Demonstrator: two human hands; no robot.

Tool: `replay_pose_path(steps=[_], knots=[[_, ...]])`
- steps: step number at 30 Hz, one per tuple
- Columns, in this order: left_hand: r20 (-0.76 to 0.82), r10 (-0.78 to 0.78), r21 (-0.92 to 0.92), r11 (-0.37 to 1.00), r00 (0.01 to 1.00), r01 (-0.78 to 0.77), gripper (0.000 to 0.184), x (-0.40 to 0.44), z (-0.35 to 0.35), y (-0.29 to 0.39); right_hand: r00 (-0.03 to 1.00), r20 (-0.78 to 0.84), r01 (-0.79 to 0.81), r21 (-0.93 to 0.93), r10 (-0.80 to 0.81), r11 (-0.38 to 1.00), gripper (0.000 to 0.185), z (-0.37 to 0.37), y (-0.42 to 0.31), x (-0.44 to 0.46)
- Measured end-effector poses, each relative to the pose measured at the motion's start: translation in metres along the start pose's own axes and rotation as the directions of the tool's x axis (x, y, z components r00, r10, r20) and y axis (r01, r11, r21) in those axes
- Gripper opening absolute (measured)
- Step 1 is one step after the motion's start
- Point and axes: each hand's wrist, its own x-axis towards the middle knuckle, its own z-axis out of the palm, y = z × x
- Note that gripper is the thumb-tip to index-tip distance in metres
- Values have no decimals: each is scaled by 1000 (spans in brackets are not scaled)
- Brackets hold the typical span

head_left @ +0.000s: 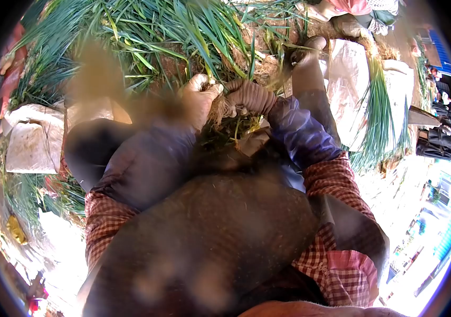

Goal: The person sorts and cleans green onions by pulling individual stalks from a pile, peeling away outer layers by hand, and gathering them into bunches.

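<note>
In the head view, my left hand [198, 100], in a pale glove, is closed around the root end of a spring onion [204, 58], whose green leaves point away from me. Right beside it, my right hand [250, 96], in a ribbed, dirt-stained glove, has its fingers curled in at the same stems and roots. Stringy pale roots [217, 112] hang between the two hands. Exactly what the right fingers grip is hidden. A large heap of spring onions [146, 26] lies just beyond both hands.
Loose leaf scraps [236, 127] lie below my hands. To the right, a bundle of spring onions [377, 105] rests on pale sacking [348, 79]. Another pale sack [34, 142] is at left. A person's clothing [349, 6] shows at the top right. Smears blur part of the view.
</note>
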Motion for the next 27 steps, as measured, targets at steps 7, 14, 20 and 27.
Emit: replay_pose_path(steps=[7, 14, 20, 27], knots=[[224, -104, -714, 660, 969, 236, 16, 6, -5, 16, 840, 543, 201, -320, 6, 926, 39, 64, 25, -2], [121, -73, -254, 962, 990, 102, 18, -4, 8, 6, 870, -442, -161, 164, 219, 973, 51, -43, 14, 3], [163, -11, 194, 981, 987, -21, 21, -8, 12, 12, 806, -397, -374, 235, 439, 897, 39, -49, 25, 61], [81, 55, 393, 916, 995, -83, 27, -9, 7, 12, 732, -656, 188, -63, -183, 980, 15, -20, 22, 44]])
